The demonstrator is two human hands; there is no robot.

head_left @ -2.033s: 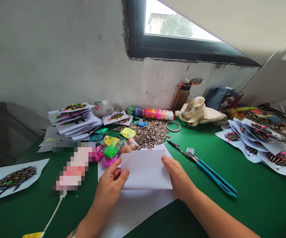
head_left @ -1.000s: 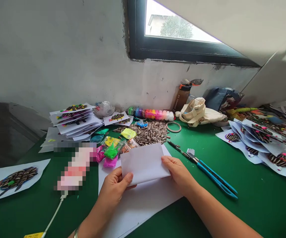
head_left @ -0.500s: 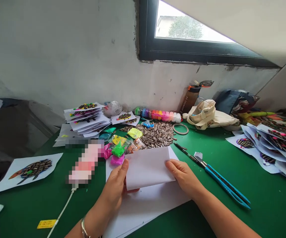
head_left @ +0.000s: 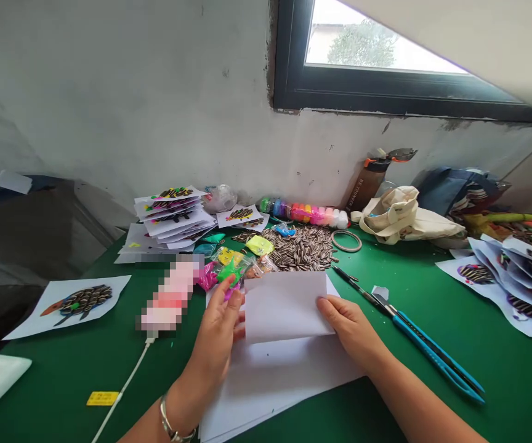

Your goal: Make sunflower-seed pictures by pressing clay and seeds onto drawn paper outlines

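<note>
A folded sheet of white paper (head_left: 287,311) is held up over larger white sheets (head_left: 289,381) lying on the green table. Gripping its right edge between thumb and fingers is my right hand (head_left: 351,326). At the opposite edge my left hand (head_left: 215,335) has its fingers apart, their tips close to the paper; whether they touch it I cannot tell. Just beyond are small bags of coloured clay, with a green bag (head_left: 229,271) right behind my left fingertips. A pile of striped sunflower seeds (head_left: 300,249) lies behind the paper.
Blue tweezers (head_left: 436,354) and a black pen (head_left: 344,275) lie right. Seed pictures are stacked left (head_left: 173,224) and right (head_left: 515,280); one seed picture (head_left: 84,304) lies alone. A cable (head_left: 125,387) runs to a blurred object. A brown bottle (head_left: 370,184) and cloth bag (head_left: 398,215) stand behind.
My left hand has loosened from the paper's left edge and spread its fingers. My right hand still grips the right edge. The whole view has shifted slightly.
</note>
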